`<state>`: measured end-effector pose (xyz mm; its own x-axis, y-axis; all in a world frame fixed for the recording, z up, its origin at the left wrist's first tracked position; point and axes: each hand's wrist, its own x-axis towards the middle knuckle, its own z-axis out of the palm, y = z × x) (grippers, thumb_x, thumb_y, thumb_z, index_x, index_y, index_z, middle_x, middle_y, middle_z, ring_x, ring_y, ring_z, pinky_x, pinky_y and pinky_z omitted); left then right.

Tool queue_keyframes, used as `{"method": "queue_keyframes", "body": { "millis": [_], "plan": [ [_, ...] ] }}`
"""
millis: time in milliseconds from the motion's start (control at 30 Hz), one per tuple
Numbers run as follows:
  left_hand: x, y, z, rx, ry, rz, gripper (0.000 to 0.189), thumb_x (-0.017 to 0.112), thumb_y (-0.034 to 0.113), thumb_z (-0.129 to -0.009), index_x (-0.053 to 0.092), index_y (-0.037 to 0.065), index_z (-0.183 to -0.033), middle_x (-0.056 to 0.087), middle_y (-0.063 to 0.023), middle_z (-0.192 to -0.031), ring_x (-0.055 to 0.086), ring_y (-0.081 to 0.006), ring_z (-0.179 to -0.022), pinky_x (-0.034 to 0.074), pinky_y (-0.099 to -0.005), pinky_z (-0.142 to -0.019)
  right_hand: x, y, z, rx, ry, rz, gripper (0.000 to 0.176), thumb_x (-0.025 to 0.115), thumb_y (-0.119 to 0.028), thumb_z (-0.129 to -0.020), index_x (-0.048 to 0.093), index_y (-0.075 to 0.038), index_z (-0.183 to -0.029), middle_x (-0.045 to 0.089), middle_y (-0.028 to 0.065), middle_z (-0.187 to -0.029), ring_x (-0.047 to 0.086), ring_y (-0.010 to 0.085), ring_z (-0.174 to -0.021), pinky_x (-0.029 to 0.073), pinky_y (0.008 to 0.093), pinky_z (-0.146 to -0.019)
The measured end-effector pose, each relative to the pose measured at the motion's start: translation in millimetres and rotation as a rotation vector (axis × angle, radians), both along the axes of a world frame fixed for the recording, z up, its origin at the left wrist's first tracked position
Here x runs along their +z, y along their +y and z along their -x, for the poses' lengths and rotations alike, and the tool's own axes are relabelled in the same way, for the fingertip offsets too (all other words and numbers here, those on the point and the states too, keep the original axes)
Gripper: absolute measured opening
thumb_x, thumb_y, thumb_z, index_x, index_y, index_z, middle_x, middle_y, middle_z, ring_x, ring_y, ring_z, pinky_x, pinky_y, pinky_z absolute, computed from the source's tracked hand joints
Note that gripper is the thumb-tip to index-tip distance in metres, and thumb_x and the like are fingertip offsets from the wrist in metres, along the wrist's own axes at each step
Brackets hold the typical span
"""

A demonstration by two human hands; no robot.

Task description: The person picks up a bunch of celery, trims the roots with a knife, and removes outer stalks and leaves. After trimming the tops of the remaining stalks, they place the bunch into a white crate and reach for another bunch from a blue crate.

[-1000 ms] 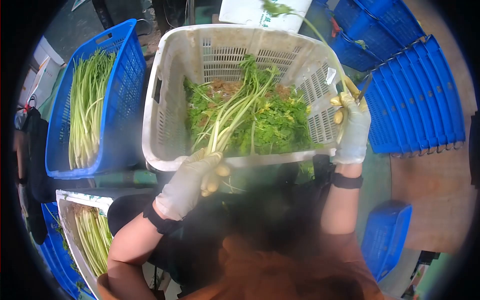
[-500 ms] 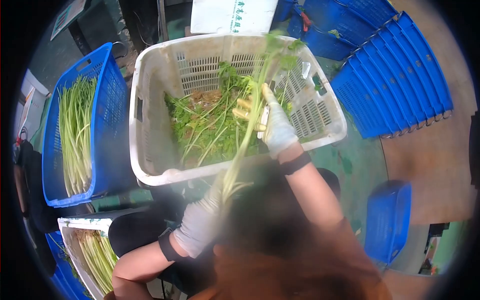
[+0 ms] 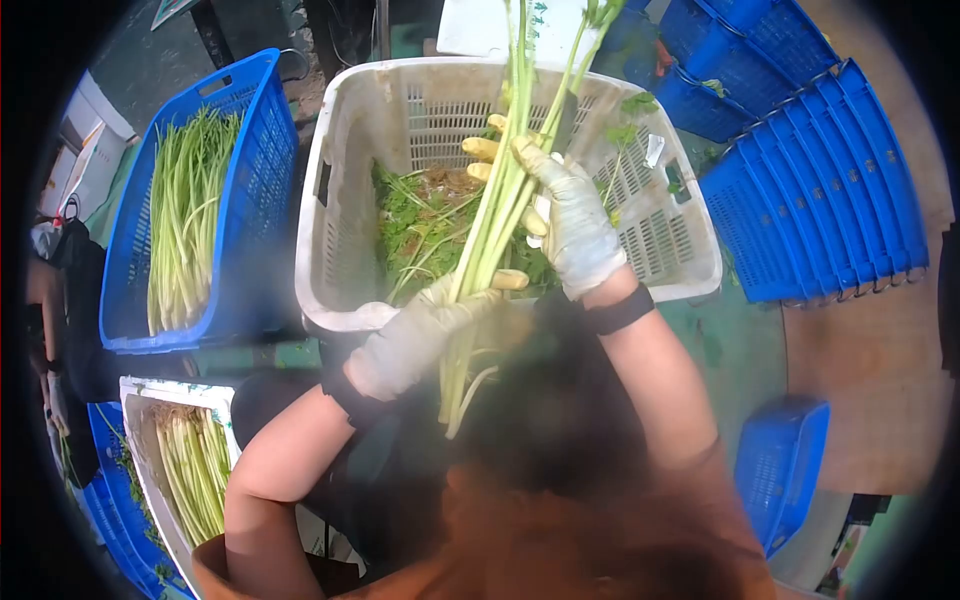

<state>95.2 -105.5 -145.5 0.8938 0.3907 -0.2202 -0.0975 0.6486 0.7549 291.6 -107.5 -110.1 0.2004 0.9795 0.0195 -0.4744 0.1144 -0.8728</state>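
Celery bunch [image 3: 490,230] upright above your white basket [image 3: 340,180].
Your left hand [image 3: 415,335] grips it near the roots, fingers closed; your right hand [image 3: 570,225] clasps it higher up. A blue basket [image 3: 255,200] of stalks stands alongside. A second ago your right hand was out at the rim.

One head-worn fisheye camera looks steeply down, close over the hands, toward the white crate [image 3: 345,150].

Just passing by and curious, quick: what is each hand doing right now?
Left hand: closed around the lower part of the bunch of green stalks.
Right hand: closed on the same bunch, higher up.
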Motion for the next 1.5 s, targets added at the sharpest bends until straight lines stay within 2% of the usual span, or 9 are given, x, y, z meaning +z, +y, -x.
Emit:
{"method": "queue_keyframes", "body": {
  "millis": [167,433,700,833,1167,1300,1367,1433,1500],
  "plan": [
    [-4.3,6.9,-2.7,0.031,0.089,0.095,0.040,0.063,0.019,-0.095,0.055,-0.003,-0.127,0.069,-0.0142,-0.101,0.069,-0.0208,-0.085,0.058,-0.0312,-0.076,-17.0,4.2,-11.0,0.001,0.011,0.093,0.033,0.051,-0.020,-0.100,0.056,-0.001,-0.127,0.069,0.0156,-0.112,0.071,0.0181,-0.089,0.046,0.0158,-0.046],
    [-10.0,16.7,-5.7,-0.123,0.031,0.261,0.051,0.058,0.029,-0.098,0.046,-0.002,-0.136,0.066,-0.0159,-0.111,0.069,-0.0229,-0.096,0.057,-0.0339,-0.083,-36.3,8.5,-32.5,-0.098,-0.027,0.190,0.023,0.053,-0.022,-0.098,0.064,-0.004,-0.109,0.072,0.0104,-0.102,0.071,0.0118,-0.077,0.036,0.0165,-0.037],
    [-14.6,17.7,-2.5,-0.004,0.062,0.126,0.050,0.067,0.002,-0.087,0.047,-0.003,-0.133,0.069,-0.0166,-0.109,0.071,-0.0210,-0.088,0.059,-0.0276,-0.076,-22.2,-6.0,-47.3,-0.235,-0.188,0.302,0.025,0.059,-0.025,-0.096,0.065,-0.005,-0.109,0.073,0.0120,-0.093,0.069,0.0159,-0.068,0.042,0.0207,-0.043],
    [-11.7,15.7,-3.2,0.043,0.098,0.010,0.046,0.068,0.000,-0.087,0.049,-0.002,-0.129,0.070,-0.0154,-0.103,0.071,-0.0195,-0.085,0.059,-0.0274,-0.076,-7.5,-16.0,-47.3,-0.165,-0.246,0.267,0.026,0.058,-0.025,-0.097,0.065,-0.004,-0.110,0.073,0.0148,-0.092,0.070,0.0185,-0.070,0.051,0.0232,-0.056],
    [-33.9,-4.9,-10.0,0.166,0.302,-0.422,0.032,0.059,-0.006,-0.092,0.055,0.004,-0.122,0.064,-0.0012,-0.097,0.060,-0.0072,-0.084,0.051,-0.0220,-0.072,-36.6,-7.5,-49.9,-0.366,-0.160,0.229,0.027,0.060,-0.028,-0.096,0.057,-0.008,-0.115,0.071,0.0075,-0.094,0.071,0.0162,-0.070,0.035,0.0171,-0.036],
    [-28.6,-13.2,-10.4,0.053,0.419,-0.712,0.036,0.055,-0.008,-0.092,0.052,0.004,-0.126,0.062,-0.0007,-0.101,0.057,-0.0062,-0.090,0.050,-0.0218,-0.078,-31.1,-4.1,-59.4,-0.433,-0.110,0.281,0.046,0.058,-0.042,-0.097,0.054,-0.005,-0.124,0.068,0.0126,-0.104,0.070,0.0184,-0.085,0.047,0.0204,-0.043],
    [-44.0,-16.6,-10.7,0.130,0.405,-0.975,0.049,0.053,-0.012,-0.089,0.047,0.005,-0.135,0.062,-0.0014,-0.103,0.057,-0.0078,-0.090,0.050,-0.0232,-0.082,-29.5,-5.4,-55.9,-0.291,0.191,0.168,0.044,0.055,-0.042,-0.098,0.054,-0.005,-0.123,0.068,0.0160,-0.106,0.071,0.0223,-0.086,0.054,0.0242,-0.052],
    [-41.1,-14.7,-11.2,0.114,0.336,-0.943,0.063,0.052,-0.014,-0.086,0.038,0.007,-0.144,0.061,-0.0027,-0.105,0.059,-0.0101,-0.093,0.049,-0.0250,-0.088,-27.8,-4.3,-46.1,-0.271,0.264,0.143,0.039,0.053,-0.037,-0.100,0.055,-0.005,-0.121,0.067,0.0196,-0.110,0.071,0.0257,-0.089,0.057,0.0258,-0.056],
    [-29.6,-12.4,-14.1,-0.008,0.244,-0.501,0.069,0.052,-0.016,-0.084,0.033,0.007,-0.147,0.060,-0.0038,-0.107,0.059,-0.0113,-0.096,0.050,-0.0261,-0.089,-28.6,-4.9,-37.6,-0.189,0.211,0.139,0.032,0.053,-0.034,-0.100,0.058,-0.006,-0.115,0.071,0.0144,-0.104,0.071,0.0234,-0.084,0.054,0.0270,-0.055]
  ]
}}
